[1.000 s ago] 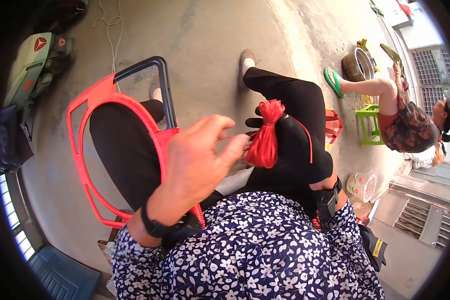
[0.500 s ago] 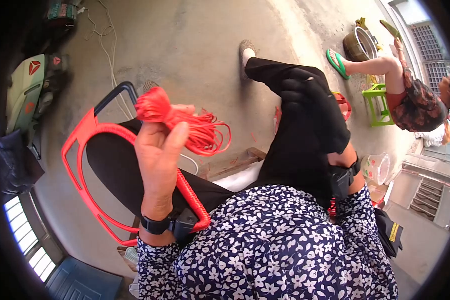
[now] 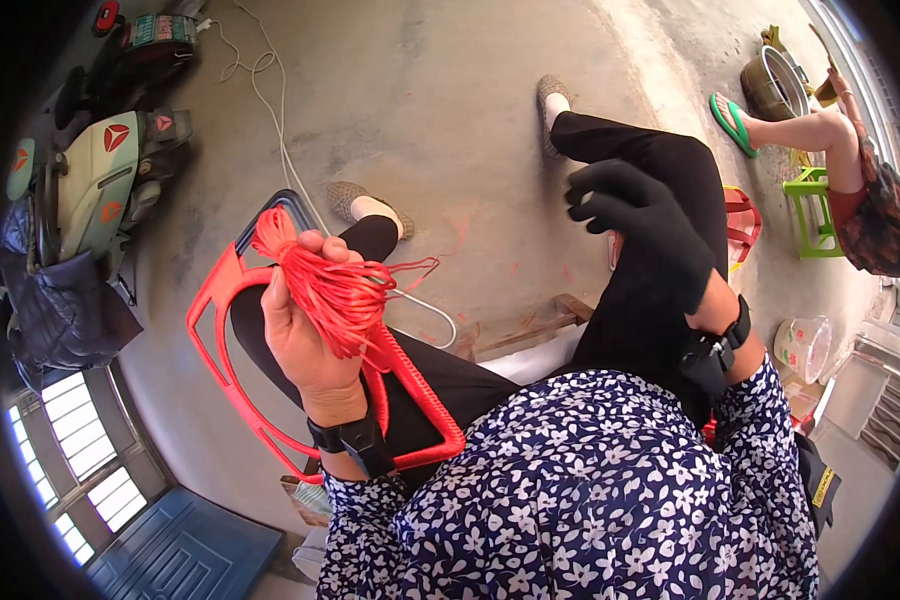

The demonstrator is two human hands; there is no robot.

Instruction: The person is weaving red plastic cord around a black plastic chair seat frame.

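My left hand, bare with a black band at the wrist, is wrapped round a bundle of red cord. Loose strands trail from the bundle toward the right. Under that hand, a curved frame wrapped in red cord lies across my left thigh; its far end is bare and black. My right hand wears a black glove and hovers above my right thigh. Its fingers are bent but apart, with nothing visible in them.
A scooter stands at the left above a dark blue panel. On the right, another person sits by a green stool and a metal pot. A white cable crosses the floor; a clear tub stands near my right elbow.
My left hand has turned and lowered the cord bundle closer to the frame. My right gloved hand has risen off my thigh. The whole view has shifted.
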